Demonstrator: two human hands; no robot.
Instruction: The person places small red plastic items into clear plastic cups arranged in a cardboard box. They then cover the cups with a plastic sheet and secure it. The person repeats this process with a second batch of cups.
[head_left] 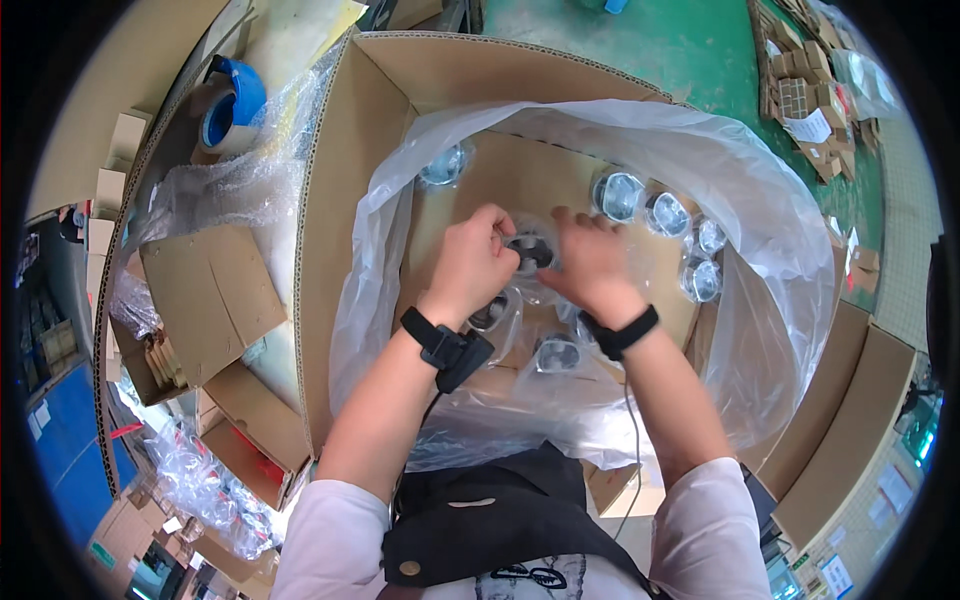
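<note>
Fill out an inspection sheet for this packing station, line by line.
Surface: cardboard sheet lying in a large carton lined with a clear plastic bag.
Job's things: round metal parts in clear bags; one bagged part between both hands, others along the right.
Clutter: tape roll, loose cardboard.
Grippers: left hand and right hand pinch the bagged part.
Cables: thin cable hanging below the right wrist.
Surroundings: green floor, small boxes.

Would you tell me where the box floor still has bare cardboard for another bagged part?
Bare cardboard floor lies between the lone bagged part at far left and the row of bagged parts along the right. It is crowded around the left hand and right hand.
</note>
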